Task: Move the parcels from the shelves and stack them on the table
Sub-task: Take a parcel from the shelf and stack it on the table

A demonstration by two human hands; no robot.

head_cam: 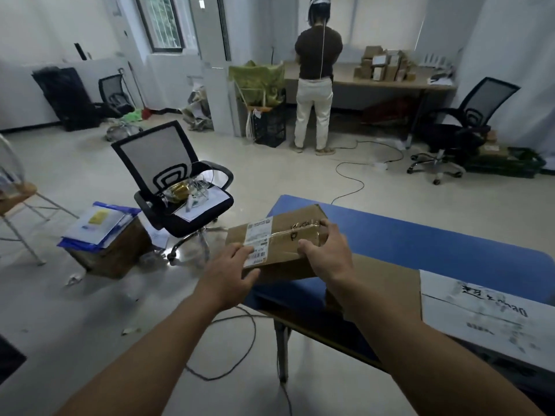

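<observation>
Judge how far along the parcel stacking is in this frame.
Done: one large flat box already lies on the blue table. In hand: left hand and right hand grip a labelled parcel over the table's corner, not yet released. Left: setting it down; the shelves are out of view, so the remaining count cannot be told.

Brown parcel [282,244], blue table [420,238]

This is an office room used for parcels: a mesh swivel chair [156,157], a long worktop [348,78] carrying cardboard boxes [384,66], and a cable [352,176] on the floor.
</observation>
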